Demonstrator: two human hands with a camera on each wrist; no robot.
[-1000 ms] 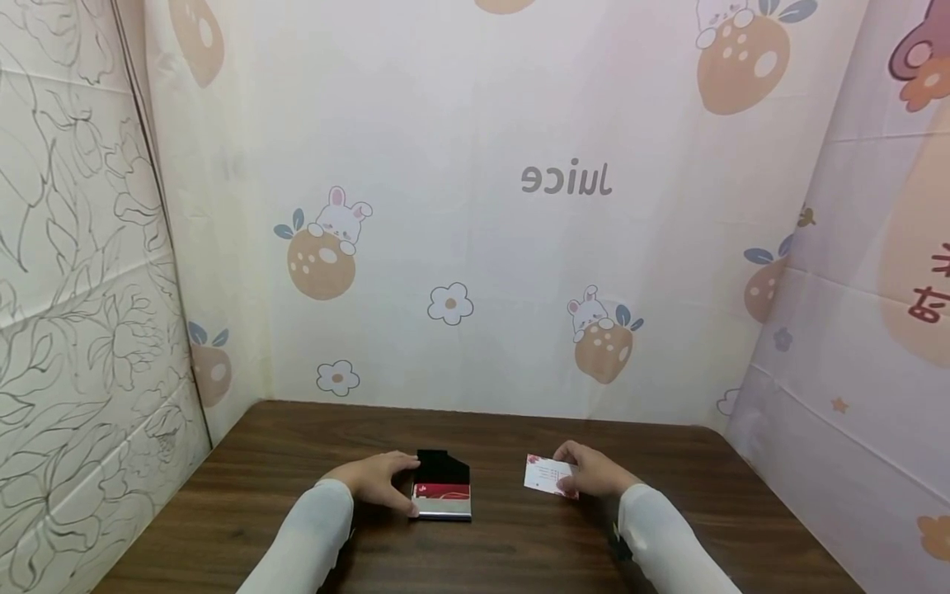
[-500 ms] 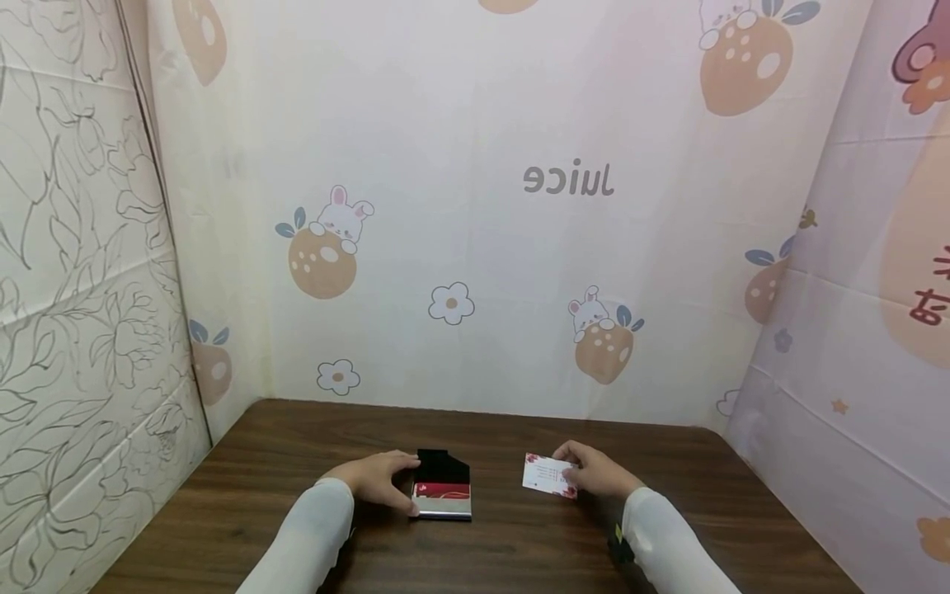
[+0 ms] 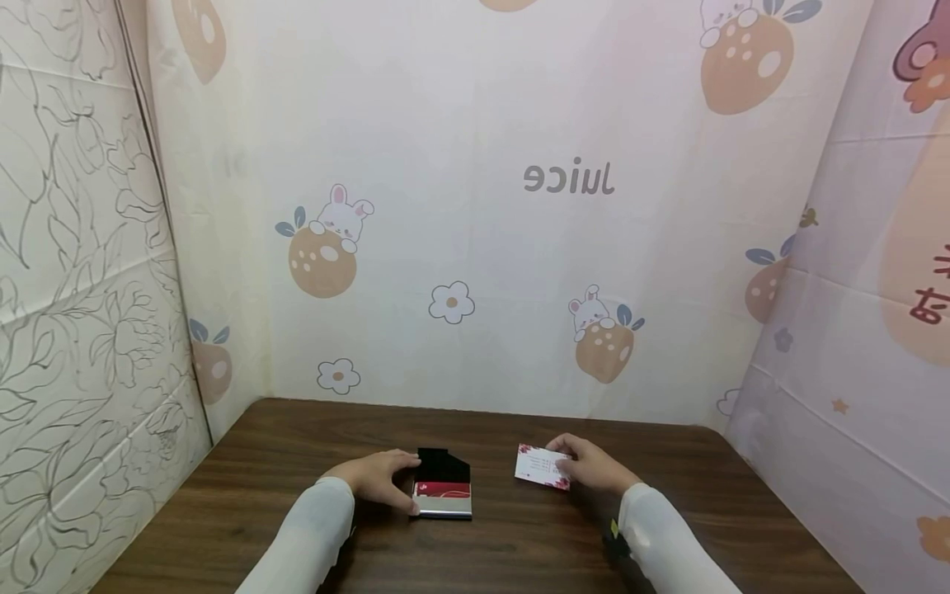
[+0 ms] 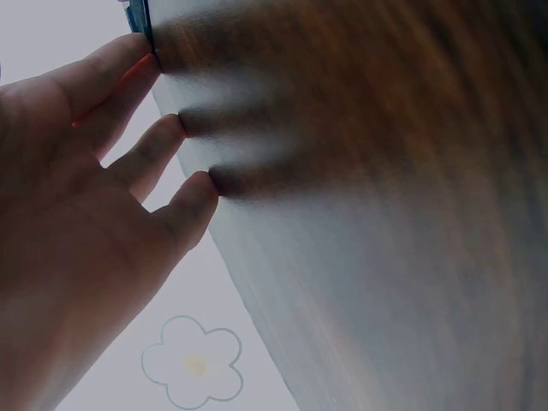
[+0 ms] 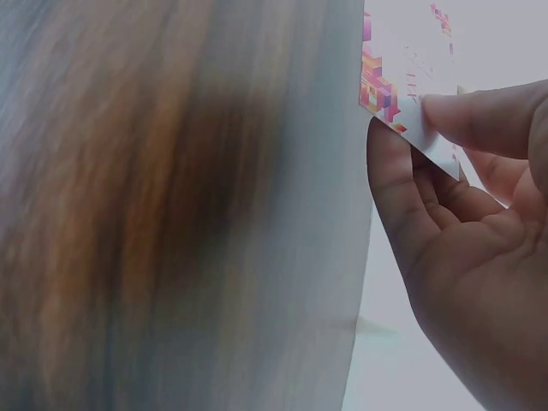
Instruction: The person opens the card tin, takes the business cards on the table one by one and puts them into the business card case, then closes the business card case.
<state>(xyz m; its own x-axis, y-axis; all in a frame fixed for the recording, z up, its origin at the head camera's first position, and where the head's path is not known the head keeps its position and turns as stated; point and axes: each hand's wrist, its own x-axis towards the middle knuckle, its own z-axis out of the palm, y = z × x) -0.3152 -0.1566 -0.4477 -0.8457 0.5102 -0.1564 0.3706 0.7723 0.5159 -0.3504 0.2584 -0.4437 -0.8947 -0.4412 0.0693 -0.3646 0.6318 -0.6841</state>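
Note:
A metal business card case [image 3: 441, 505] lies on the table with its black-lined lid [image 3: 443, 465] folded back. Inside it shows a red card [image 3: 445, 490]. My left hand [image 3: 377, 481] holds the case at its left side, thumb at the near corner and a finger by the lid. In the left wrist view other fingertips of the left hand [image 4: 103, 171] rest on the table. My right hand [image 3: 594, 466] pinches a white business card [image 3: 538, 466] with red flower-like corners between thumb and fingers, to the right of the case. The right wrist view shows the card [image 5: 415, 77] tilted, thumb on its printed face.
The dark wooden table [image 3: 490, 561] runs back to a patterned curtain [image 3: 475, 355] with bunnies, fruit and flowers. Further printed sheets hang at the left [image 3: 82, 272] and right [image 3: 853, 330].
My right hand has shifted slightly left and away from me with the business card, bringing it a little nearer the case. The left hand and the case have stayed put.

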